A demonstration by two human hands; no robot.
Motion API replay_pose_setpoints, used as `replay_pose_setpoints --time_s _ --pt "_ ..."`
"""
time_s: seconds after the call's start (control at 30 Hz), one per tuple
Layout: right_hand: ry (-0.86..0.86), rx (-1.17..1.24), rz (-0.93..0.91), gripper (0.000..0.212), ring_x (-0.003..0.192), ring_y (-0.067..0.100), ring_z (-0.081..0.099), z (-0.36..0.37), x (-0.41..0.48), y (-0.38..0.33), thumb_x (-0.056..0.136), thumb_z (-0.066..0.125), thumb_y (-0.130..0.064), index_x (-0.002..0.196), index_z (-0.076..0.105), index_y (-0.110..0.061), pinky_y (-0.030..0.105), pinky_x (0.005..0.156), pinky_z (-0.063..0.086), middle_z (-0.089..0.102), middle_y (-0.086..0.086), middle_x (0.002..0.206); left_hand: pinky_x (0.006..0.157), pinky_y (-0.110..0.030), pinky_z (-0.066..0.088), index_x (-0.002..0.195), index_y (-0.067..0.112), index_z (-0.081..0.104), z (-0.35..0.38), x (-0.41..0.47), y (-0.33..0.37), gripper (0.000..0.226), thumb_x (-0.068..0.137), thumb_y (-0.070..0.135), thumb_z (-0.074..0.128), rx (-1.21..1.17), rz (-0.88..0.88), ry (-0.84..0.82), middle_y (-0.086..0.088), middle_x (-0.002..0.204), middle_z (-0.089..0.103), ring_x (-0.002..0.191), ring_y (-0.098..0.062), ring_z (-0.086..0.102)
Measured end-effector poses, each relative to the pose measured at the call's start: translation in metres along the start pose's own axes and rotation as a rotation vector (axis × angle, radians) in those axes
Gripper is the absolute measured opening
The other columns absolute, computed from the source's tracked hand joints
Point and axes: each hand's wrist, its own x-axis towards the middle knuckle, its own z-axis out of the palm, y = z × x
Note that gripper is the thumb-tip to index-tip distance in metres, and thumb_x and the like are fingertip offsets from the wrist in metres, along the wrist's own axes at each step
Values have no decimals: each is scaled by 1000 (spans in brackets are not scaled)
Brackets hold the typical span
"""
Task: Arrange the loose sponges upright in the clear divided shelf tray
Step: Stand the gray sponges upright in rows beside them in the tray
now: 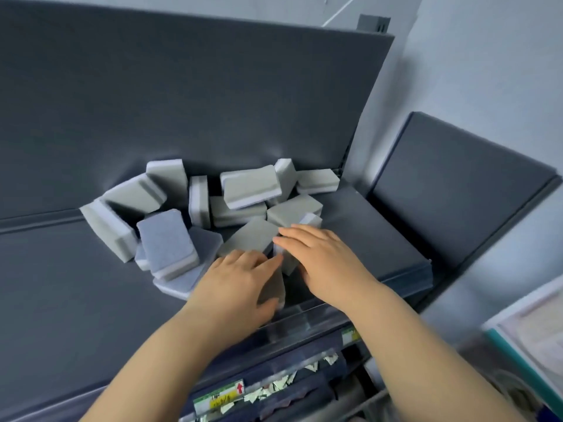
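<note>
Left grip (240, 281) grasps sponge (272, 289) at shelf (76, 284) front edge, nr clear tray (301, 315); right grip (323, 257) flat, released, on 2nd sponge (286, 261). Loose pile (213, 202) crowds back edge; price label (219, 397) below

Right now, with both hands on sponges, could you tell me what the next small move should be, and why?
Probably set the grey sponge that the left hand grips upright into the clear tray just in front: the right hand rests on a neighbouring sponge, and the pile behind lies jumbled.
</note>
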Motion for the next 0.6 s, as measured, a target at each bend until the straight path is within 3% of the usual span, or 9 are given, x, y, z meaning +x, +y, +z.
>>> replay_pose_setpoints --time_s 0.1,0.2,0.33,0.47,0.6 --pt "90 -54 13 74 116 22 49 8 1 3 64 65 5 131 48 -20 37 88 47 54 0 124 107 -34 28 146 36 21 9 0 -2 68 85 52 47 -19 -48 -10 8 143 36 130 -19 32" --pt "197 -95 60 58 98 25 55 9 -3 3 59 71 0 114 61 -19 33 70 50 58 1 106 107 -31 23 146 36 19 11 3 -6 69 85 53 45 -4 -18 -4 10 141 39 132 -15 26" --pt "334 -20 252 39 94 22 54 1 -15 6 65 77 -16 101 62 -16 26 60 48 59 0 104 106 -30 21 147 34 15 8 5 -9 74 84 57 47 0 -1 -3 12 141 34 131 -13 22" --pt "467 313 499 35 88 12 51 -6 -26 6 76 71 -28 105 53 -19 23 66 41 49 -9 102 107 -29 29 145 27 28 3 8 -7 81 75 62 52 -166 -1 130 8 127 39 122 -16 33" --pt "498 535 615 33 84 5 52 -5 -33 -4 76 72 -27 98 46 -28 18 67 45 45 -19 93 91 -16 35 130 29 43 3 11 -1 67 70 44 69 -400 -26 221 12 113 34 105 -10 45"
